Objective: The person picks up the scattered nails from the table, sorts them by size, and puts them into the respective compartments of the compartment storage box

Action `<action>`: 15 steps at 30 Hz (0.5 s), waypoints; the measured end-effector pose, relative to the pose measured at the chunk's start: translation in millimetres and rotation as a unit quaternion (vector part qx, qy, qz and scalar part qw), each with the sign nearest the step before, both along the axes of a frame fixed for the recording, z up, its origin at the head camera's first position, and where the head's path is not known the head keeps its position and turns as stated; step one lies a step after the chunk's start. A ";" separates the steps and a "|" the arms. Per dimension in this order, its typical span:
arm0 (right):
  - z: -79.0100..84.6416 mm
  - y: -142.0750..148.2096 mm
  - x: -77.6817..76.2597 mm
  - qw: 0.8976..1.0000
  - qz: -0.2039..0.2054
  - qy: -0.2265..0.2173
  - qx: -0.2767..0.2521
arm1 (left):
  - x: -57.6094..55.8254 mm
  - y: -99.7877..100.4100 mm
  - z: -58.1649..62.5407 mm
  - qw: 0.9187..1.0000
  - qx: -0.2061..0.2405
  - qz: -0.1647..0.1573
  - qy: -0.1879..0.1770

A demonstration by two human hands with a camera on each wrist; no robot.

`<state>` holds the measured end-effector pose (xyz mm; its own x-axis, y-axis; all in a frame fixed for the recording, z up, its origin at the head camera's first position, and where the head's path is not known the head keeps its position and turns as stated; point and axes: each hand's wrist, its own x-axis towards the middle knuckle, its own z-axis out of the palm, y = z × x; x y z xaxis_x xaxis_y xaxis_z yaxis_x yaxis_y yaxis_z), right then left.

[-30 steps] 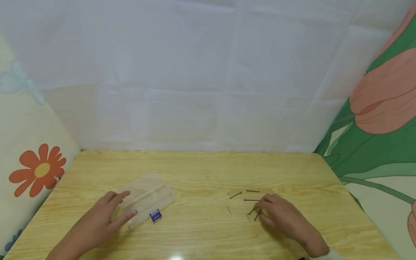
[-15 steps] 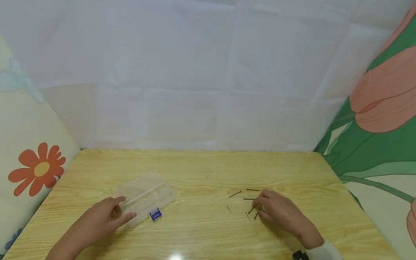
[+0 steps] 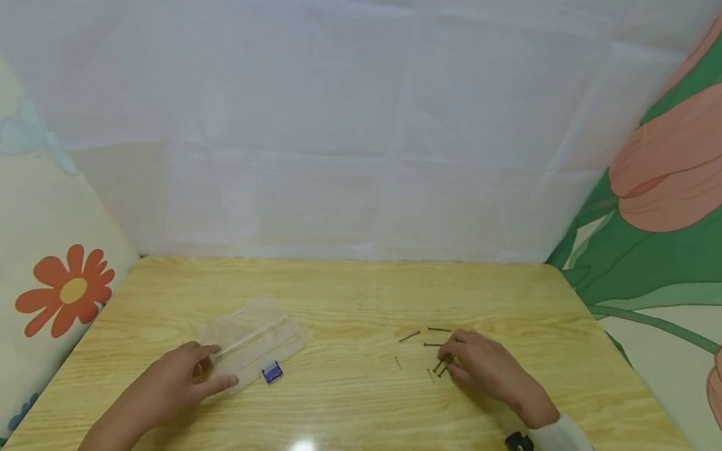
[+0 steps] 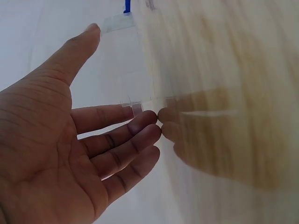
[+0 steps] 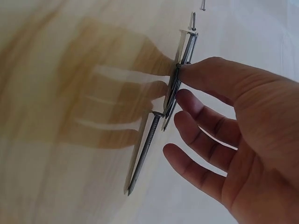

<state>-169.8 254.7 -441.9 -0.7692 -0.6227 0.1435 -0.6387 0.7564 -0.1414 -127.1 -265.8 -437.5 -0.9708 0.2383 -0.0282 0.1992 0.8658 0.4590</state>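
The right hand [image 3: 487, 369] has its thumb tip against a cluster of dark nails [image 5: 173, 91]; whether it pinches one, I cannot tell. More nails lie just beside it on the desk [image 3: 346, 417]. The left hand [image 3: 173, 382], released with fingers loosely bent, is at the left side of a clear plastic case [image 3: 259, 329] with a blue piece [image 3: 272, 372] at its near edge.
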 end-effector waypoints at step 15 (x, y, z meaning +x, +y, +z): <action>5.2 -10.0 -4.8 0.999 -0.002 0.038 0.036 | 3.2 2.2 -4.5 1.000 -0.009 0.006 0.013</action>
<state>-174.7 244.7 -436.7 -0.7602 -0.6307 0.1560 -0.6427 0.7652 -0.0382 -123.9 -263.6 -442.0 -0.9742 0.2256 -0.0067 0.1999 0.8763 0.4383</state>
